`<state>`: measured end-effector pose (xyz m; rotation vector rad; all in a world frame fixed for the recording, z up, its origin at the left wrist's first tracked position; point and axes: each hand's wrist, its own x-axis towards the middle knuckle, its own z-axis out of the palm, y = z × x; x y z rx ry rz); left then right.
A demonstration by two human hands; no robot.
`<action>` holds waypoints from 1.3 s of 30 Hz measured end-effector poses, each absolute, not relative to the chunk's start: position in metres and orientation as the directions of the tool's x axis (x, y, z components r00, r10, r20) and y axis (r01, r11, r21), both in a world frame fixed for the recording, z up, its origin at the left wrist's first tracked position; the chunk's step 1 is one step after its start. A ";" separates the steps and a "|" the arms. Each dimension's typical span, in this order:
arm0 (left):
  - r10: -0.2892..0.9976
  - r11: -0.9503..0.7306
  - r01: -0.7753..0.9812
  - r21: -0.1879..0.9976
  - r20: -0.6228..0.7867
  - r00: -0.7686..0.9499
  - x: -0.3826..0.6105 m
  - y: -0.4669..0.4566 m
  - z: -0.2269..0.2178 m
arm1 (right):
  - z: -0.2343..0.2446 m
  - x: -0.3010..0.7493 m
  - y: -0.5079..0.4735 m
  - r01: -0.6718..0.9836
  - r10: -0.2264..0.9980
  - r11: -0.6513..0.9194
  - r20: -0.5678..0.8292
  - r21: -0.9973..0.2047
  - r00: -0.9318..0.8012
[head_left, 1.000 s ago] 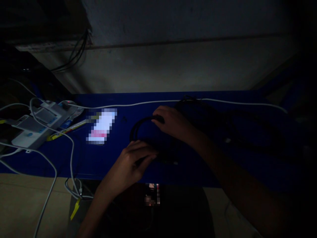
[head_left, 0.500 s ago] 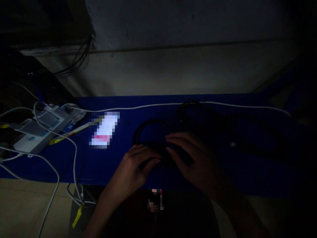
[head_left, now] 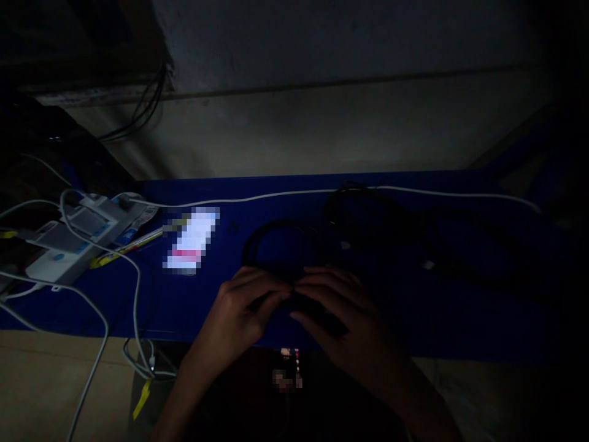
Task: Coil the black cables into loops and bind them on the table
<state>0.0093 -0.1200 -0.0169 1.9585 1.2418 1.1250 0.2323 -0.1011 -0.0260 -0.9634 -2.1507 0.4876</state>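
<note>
The scene is very dim. A coiled black cable [head_left: 276, 242] lies in a loop on the blue table [head_left: 221, 288], near its front edge. My left hand [head_left: 243, 307] is closed, pinching the near side of the loop. My right hand [head_left: 335, 307] meets it from the right, its fingers curled around the same bundle of cable where the strands come together. More black cable [head_left: 391, 227] trails off to the right in the dark.
A lit phone screen [head_left: 191, 240] lies left of the loop. White power strips [head_left: 69, 236] with white leads sit at the far left. A white cord [head_left: 285, 195] runs along the table's back. A pale wall stands behind.
My right hand left the far side of the loop and came down to the near side, meeting my left hand on the cable. My left hand has barely moved.
</note>
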 end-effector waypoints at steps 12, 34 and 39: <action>0.924 -0.381 0.412 0.828 0.319 0.214 0.013 -0.121 -0.012 | -0.028 0.223 -0.101 0.462 0.765 0.638 0.441 -0.616 -0.469; 0.757 -0.648 0.636 0.419 0.449 0.474 0.013 -0.138 -0.017 | -0.019 0.244 -0.107 0.506 0.647 0.761 0.425 -0.405 -0.633; 0.731 -0.671 0.677 0.303 0.426 0.533 0.017 -0.141 -0.014 | -0.024 0.249 -0.108 0.482 0.603 0.797 0.454 -0.363 -0.656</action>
